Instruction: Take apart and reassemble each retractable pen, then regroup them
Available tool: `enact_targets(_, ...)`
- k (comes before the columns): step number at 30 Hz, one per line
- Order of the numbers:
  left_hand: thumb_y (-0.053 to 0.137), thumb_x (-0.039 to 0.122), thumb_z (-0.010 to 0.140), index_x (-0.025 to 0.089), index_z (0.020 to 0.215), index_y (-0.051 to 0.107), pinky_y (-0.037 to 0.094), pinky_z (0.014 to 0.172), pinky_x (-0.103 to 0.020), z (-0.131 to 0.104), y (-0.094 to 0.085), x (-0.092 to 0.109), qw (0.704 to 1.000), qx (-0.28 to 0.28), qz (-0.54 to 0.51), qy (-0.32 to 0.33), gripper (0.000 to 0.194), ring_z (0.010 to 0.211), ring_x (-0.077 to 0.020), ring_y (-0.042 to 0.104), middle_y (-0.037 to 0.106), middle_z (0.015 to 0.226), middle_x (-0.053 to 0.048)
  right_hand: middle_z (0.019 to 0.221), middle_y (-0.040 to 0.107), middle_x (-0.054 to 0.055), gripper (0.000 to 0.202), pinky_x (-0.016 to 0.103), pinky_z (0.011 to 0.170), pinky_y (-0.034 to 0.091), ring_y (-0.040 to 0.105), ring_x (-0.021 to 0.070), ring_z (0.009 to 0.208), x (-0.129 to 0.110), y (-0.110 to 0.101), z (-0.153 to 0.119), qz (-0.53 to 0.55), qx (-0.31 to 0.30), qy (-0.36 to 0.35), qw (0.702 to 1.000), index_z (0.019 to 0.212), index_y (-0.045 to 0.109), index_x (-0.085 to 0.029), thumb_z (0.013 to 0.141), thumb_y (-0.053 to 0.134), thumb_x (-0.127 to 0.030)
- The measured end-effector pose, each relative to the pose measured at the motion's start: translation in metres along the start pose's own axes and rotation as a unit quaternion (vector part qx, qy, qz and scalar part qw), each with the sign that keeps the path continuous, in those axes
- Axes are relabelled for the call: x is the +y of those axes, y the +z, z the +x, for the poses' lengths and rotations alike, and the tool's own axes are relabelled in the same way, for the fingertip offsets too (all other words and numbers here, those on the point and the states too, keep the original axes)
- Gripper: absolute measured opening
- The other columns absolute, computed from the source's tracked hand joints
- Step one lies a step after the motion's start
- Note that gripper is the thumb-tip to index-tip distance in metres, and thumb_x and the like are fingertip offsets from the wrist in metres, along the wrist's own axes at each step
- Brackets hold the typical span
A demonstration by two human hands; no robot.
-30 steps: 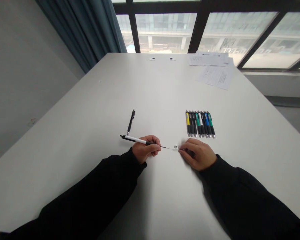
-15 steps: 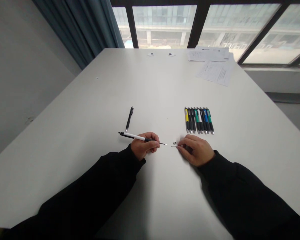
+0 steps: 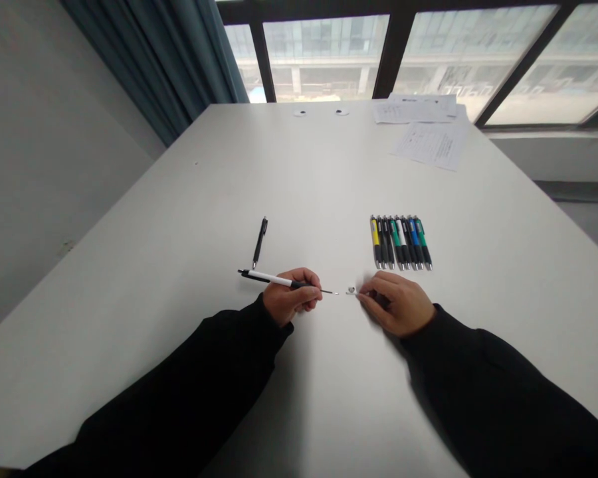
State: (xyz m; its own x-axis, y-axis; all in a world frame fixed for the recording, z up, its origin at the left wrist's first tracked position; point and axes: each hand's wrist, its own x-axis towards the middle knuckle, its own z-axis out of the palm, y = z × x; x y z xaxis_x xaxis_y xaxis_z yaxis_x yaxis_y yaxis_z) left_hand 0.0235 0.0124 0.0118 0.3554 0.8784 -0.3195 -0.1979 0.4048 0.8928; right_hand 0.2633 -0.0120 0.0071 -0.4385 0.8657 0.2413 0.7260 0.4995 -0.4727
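My left hand (image 3: 293,296) is closed around a white pen (image 3: 269,277) with a black grip and clip, lying nearly level. A thin refill (image 3: 329,292) sticks out of the pen's front end and points right. Opposite it, my right hand (image 3: 397,302) pinches a small, slim whitish piece (image 3: 350,293) between thumb and fingertips, low over the table. A gap separates this piece from the refill tip. Just beside it is a tiny dark-and-silver part (image 3: 351,289), too small to name.
A black pen (image 3: 260,243) lies beyond my left hand on the white table (image 3: 299,186). Several coloured pens (image 3: 401,242) form a row beyond my right hand. Papers (image 3: 426,133) lie at the far right, by the window. Two small oval fittings (image 3: 299,113) sit along the far edge.
The whole view has shifted slightly. Both hands keep their grips, with the pen and the small piece in almost the same places.
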Motion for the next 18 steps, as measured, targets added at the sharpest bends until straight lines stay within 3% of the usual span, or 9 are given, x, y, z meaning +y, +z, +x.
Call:
enact_targets(8,0.074,0.022,0.058,0.012,0.068,0.059,0.033,0.039,-0.017,0.001,0.0,0.0,1.0,-0.001,-0.004,0.006,0.02,0.042,-0.0065,0.049,0.061,0.054,0.0,0.077,0.063,0.004,0.013,0.03,0.066,0.046,0.058,0.0168,0.07,0.001,-0.001,0.0,0.0,0.008,0.006,1.0,0.086,0.067,-0.019,0.087,0.058,-0.028)
enact_targets(12,0.075,0.023,0.06,0.012,0.07,0.06,0.034,0.039,-0.017,0.0,0.001,0.0,1.0,-0.009,0.003,0.016,0.022,0.042,-0.0064,0.05,0.063,0.055,0.0,0.073,0.059,0.003,0.01,0.029,0.058,0.044,0.052,0.0142,0.06,-0.006,-0.003,-0.002,0.058,0.071,-0.01,0.996,0.085,0.066,-0.018,0.085,0.059,-0.025)
enact_targets(14,0.076,0.024,0.061,0.012,0.072,0.06,0.036,0.04,-0.018,-0.001,0.003,-0.002,0.999,-0.026,0.008,0.021,0.023,0.043,-0.007,0.051,0.065,0.057,-0.001,0.075,0.059,0.003,0.011,0.028,0.056,0.044,0.05,0.0128,0.057,-0.014,-0.004,-0.004,0.102,0.099,-0.019,0.99,0.093,0.066,-0.018,0.085,0.061,-0.024)
enact_targets(18,0.079,0.026,0.063,0.011,0.075,0.062,0.042,0.044,-0.02,-0.003,0.005,-0.008,0.998,-0.063,0.02,0.013,0.025,0.046,-0.0085,0.055,0.067,0.06,-0.003,0.083,0.062,0.005,0.022,0.027,0.055,0.046,0.049,0.0115,0.057,-0.03,-0.002,-0.003,0.156,0.099,-0.052,0.981,0.106,0.063,-0.019,0.084,0.064,-0.022)
